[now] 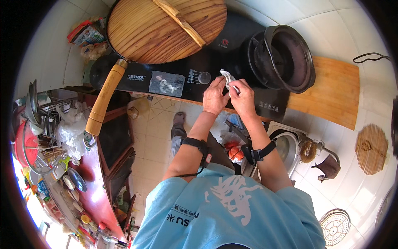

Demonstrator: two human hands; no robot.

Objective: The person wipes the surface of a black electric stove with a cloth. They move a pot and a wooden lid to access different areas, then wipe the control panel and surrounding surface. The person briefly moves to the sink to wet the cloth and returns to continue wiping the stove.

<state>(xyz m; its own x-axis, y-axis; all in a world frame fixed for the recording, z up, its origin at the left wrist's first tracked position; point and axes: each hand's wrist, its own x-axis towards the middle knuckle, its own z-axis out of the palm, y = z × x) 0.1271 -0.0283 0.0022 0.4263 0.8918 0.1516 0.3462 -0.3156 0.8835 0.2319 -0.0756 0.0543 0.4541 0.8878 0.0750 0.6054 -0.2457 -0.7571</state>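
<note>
Both hands meet over the front of a black glass cooktop [174,70], right of its round control knob [204,78]. A crumpled white cloth or tissue [228,77] is between them. My right hand [243,97] pinches its near end with thumb and fingers. My left hand [214,97] grips the cloth from the left, its fingertips partly hidden by the folds. A wok under a wooden lid [168,29] occupies the left of the cooktop, its wooden handle [107,96] pointing towards me. To the right of my hands, a black pot [289,59] shows its dark inside.
A wooden board [329,93] lies right of the pot, above a steel sink [284,149] with a tap. Food packets [87,35] sit in the left corner. A red-topped cabinet [90,186] holds dishes and a plastic bag [72,130]. A round steamer rack [335,227] hangs at right.
</note>
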